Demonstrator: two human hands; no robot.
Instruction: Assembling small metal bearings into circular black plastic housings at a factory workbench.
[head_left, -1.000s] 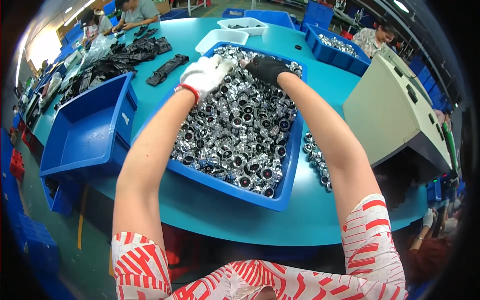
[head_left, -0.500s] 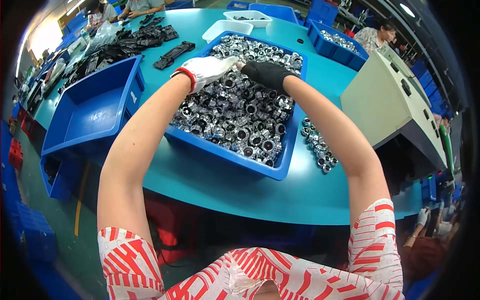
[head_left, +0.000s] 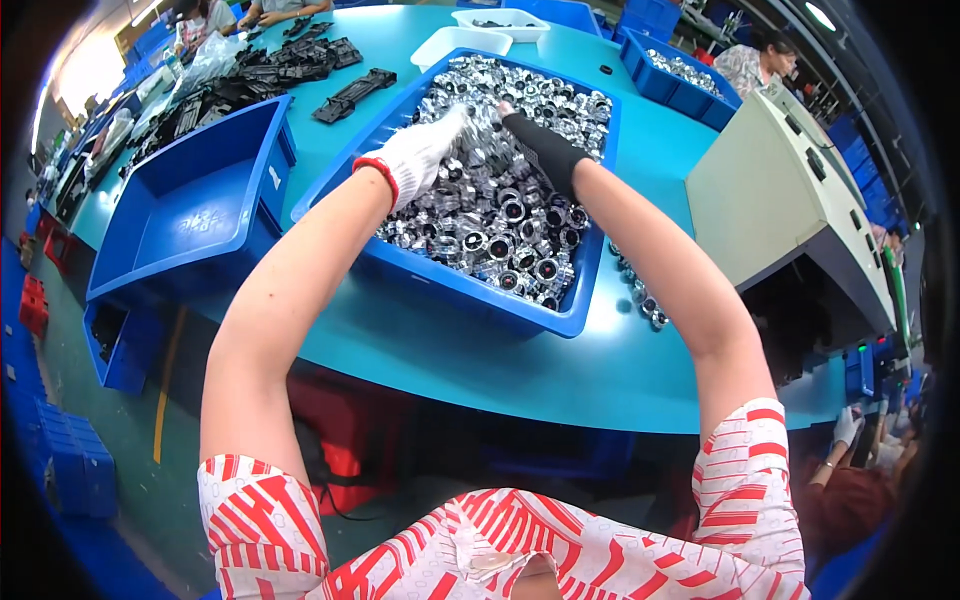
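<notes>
A blue bin (head_left: 470,290) full of small shiny chrome-coloured round parts (head_left: 500,235) with dark centres stands in front of me. My left hand (head_left: 425,155), in a white knit glove with a red cuff, reaches into the bin's left half, fingers stretched out against the parts. Opposite it, my right hand (head_left: 545,150) wears a black glove with bare fingertips and lies extended on the heap. Between the two hands, some parts are smeared by motion. Parts partly hide the fingers on the inner side of both hands.
An empty-looking blue bin (head_left: 190,215) stands left, near black plastic parts (head_left: 350,95). White trays (head_left: 460,45) are behind. Right are a beige machine housing (head_left: 770,190), loose shiny parts (head_left: 650,305) and another filled blue bin (head_left: 680,85). A co-worker (head_left: 755,70) sits beyond.
My hands have drawn apart from nearly touching over the heap and moved lower among the parts, which are stirred between them. The filled bin sits slightly farther off in view.
</notes>
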